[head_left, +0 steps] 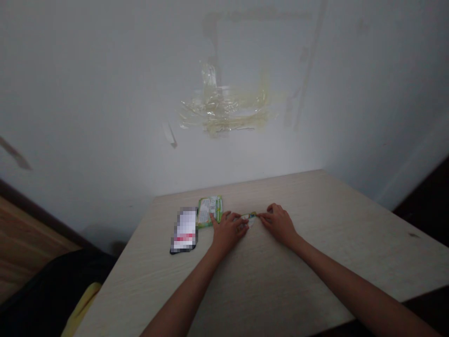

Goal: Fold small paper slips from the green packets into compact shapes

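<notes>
My left hand lies on the table with its fingers stretched out over a small white, green and yellow piece, covering part of it. Whether this piece is folded paper or a small packet I cannot tell. At its right end, my right hand pinches the edge between thumb and forefinger, with the other fingers loosely curled. A flat green-and-white printed packet lies just beyond my left hand, whose thumb reaches its lower right part.
Left of the packet lies a dark-edged phone-like object, its face blurred out. The pale wooden table meets a white wall with peeling clear tape. Dark and yellow cloth shows beyond the table's left edge.
</notes>
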A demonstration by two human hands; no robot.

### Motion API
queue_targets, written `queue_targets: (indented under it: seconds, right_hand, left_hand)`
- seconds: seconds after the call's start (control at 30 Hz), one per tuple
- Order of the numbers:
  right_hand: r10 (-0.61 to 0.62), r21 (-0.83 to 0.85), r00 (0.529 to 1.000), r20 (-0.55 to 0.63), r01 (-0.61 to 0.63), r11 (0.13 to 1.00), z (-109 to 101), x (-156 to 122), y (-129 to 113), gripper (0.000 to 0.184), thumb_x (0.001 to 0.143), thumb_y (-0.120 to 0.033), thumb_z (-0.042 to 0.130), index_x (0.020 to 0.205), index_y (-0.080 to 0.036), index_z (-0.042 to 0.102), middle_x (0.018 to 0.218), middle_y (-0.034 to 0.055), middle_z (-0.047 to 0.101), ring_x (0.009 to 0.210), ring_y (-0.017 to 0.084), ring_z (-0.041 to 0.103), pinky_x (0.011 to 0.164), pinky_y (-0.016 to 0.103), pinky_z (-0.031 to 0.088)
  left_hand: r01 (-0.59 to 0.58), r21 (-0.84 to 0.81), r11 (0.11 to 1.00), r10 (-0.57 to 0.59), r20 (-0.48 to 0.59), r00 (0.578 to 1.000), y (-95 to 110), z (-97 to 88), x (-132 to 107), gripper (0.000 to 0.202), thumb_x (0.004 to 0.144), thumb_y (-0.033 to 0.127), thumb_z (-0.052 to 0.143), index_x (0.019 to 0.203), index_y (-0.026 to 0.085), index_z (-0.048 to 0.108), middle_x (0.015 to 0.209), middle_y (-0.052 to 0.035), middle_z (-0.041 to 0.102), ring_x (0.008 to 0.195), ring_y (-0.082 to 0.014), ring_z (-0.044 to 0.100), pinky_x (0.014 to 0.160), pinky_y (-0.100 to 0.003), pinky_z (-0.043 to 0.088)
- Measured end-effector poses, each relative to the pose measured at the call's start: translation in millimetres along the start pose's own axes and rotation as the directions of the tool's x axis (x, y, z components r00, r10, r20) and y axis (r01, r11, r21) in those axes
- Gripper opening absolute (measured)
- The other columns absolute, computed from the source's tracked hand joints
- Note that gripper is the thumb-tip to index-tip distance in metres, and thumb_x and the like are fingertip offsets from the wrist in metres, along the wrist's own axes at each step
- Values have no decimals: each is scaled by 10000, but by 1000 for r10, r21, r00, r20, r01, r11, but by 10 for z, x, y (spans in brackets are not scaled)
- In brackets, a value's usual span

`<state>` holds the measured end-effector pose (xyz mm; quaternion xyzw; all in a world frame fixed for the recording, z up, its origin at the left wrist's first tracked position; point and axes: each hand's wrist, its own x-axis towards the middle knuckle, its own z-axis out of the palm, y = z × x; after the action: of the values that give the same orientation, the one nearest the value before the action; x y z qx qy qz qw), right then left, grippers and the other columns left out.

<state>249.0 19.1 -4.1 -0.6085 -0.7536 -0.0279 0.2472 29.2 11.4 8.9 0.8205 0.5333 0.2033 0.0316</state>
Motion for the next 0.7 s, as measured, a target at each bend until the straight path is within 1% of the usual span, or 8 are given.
queue_targets:
  seconds: [0.1,0.2,0.3,0.53,0.7]
  right_hand:
    - [-40,56,999,-37,42,998,68,7,63,207,895,-353,579,1030,-338,735,986,80,556,941,213,523,828,347,417]
    - [-93,122,994,-65,100,987,124,17,113,218,898,-338,573,1052,-327,727,1037,86,554,975,220,522,839,359,435]
    - [-153,168,985,-80,165,972,135,22,108,220,894,-309,576,1056,-313,724,1059,85,553,990,216,519,849,359,442]
    - [-241,135,970,-20,241,961,58,16,6,186,894,-275,574,948,-257,752,926,82,567,870,195,520,775,335,424]
    - [-332,139,943,-4,329,934,36,-2,-15,203,914,-262,541,930,-227,741,934,80,582,884,192,526,796,345,405]
  left_hand:
    - [-1,14,1000,1,1,1000,12,-15,-4,242,873,490,548,1085,444,655,1186,18,634,1239,-282,420,1006,-774,-105]
    - [-17,32,999,17,-20,1000,29,-28,-8,232,879,476,544,1082,454,655,1159,25,643,1221,-276,436,1004,-773,-116]
    - [-35,52,998,36,-30,999,44,-41,-9,230,885,455,543,1082,446,661,1143,17,649,1207,-276,450,1009,-768,-116]
    - [-42,58,997,43,-19,999,34,-46,1,246,873,488,544,1087,452,661,1136,6,651,1176,-288,473,1010,-774,-95]
    - [-36,45,998,36,-5,999,31,-50,4,253,876,493,539,1096,446,655,1147,8,645,1181,-289,463,1003,-776,-106]
